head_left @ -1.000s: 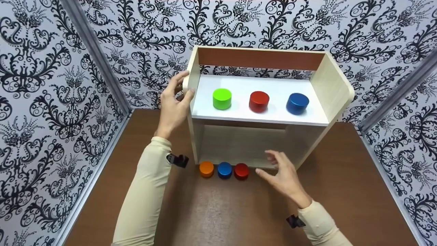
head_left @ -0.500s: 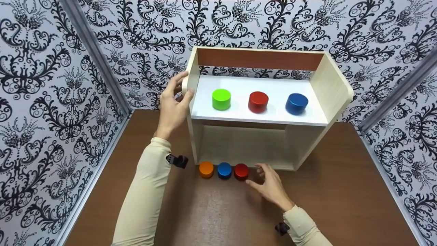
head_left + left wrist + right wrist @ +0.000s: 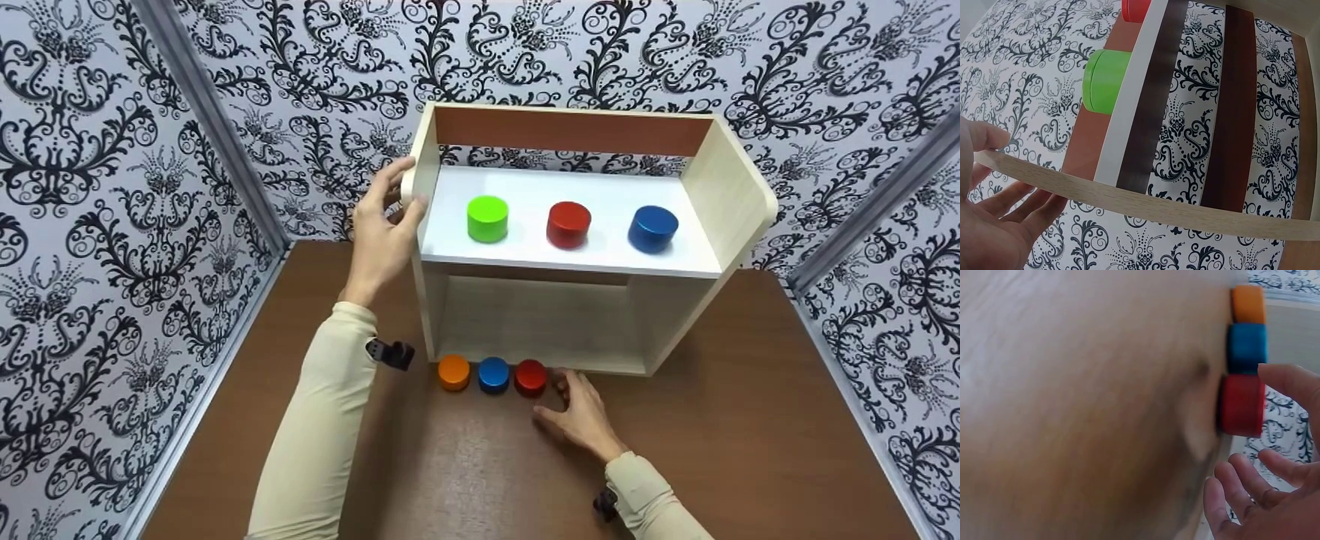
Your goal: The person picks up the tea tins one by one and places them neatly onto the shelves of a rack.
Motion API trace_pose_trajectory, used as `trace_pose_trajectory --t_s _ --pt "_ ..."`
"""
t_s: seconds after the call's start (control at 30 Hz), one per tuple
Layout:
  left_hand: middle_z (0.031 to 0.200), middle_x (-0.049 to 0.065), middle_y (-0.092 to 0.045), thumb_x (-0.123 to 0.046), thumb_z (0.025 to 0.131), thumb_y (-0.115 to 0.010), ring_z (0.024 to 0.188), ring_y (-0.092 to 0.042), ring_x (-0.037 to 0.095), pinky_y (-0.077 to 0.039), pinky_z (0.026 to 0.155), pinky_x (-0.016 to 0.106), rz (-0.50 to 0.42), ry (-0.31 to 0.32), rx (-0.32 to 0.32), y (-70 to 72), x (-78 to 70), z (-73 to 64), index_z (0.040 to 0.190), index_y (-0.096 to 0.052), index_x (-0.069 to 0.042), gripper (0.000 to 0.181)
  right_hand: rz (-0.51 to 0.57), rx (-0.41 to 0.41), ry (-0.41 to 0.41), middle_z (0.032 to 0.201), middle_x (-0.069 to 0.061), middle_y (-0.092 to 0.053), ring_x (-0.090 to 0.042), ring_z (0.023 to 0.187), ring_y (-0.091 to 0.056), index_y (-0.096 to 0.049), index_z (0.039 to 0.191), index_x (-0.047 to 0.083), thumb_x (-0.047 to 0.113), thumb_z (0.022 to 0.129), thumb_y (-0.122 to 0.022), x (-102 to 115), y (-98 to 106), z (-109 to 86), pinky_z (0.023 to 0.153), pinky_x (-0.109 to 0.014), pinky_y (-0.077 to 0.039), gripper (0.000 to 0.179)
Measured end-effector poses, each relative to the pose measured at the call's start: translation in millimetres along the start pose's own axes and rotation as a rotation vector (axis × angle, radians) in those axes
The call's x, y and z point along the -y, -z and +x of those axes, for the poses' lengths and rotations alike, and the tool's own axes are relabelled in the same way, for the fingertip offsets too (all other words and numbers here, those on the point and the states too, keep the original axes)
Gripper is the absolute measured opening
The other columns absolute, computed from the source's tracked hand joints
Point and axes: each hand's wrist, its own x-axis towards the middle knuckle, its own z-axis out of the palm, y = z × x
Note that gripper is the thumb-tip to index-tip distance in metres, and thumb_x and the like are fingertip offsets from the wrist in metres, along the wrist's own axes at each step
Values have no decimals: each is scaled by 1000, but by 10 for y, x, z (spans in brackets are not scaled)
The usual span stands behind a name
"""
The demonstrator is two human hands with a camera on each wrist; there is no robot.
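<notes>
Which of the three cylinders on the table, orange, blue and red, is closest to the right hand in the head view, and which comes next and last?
1. Red cylinder: right end of the row, beside the right hand.
2. Blue cylinder: middle of the row.
3. Orange cylinder: left end.

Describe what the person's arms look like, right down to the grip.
The plain, pale cream fabric left sleeve is long and close-fitting, and the pale cream fabric right sleeve matches it. A small, blocky black device sits near the left sleeve's end, a similar black device near the right's. The left grip and right grip are ungloved.
</notes>
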Motion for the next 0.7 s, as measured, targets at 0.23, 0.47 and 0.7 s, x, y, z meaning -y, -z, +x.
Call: trace_pose_trajectory --t_s 0.23,0.47,0.7 --pt "132 24 -60 4 94 -61 113 -60 33 -59 96 38 3 1 1 8 14 4 140 -54 0 47 -59 -4 -33 112 -19 -62 -39 107 -57 -59 129 1 22 76 -89 -27 -105 31 93 -61 -51 65" --pt "127 22 -63 3 94 -61 110 -63 29 -60 94 36 14 -20 -5 14 19 -6 138 -56 -2 45 -103 -61 1 115 -20 -62 -41 108 -57 -59 127 -2 21 71 -92 -13 -197 134 93 -61 -51 69" --pt "126 22 -63 4 93 -61 112 -62 31 -60 95 36 19 -24 1 9 20 -10 139 -56 -2 46 -91 -88 -6 120 -23 -60 -44 112 -57 -55 134 -4 23 71 -93 -3 -277 225 96 -63 -51 78"
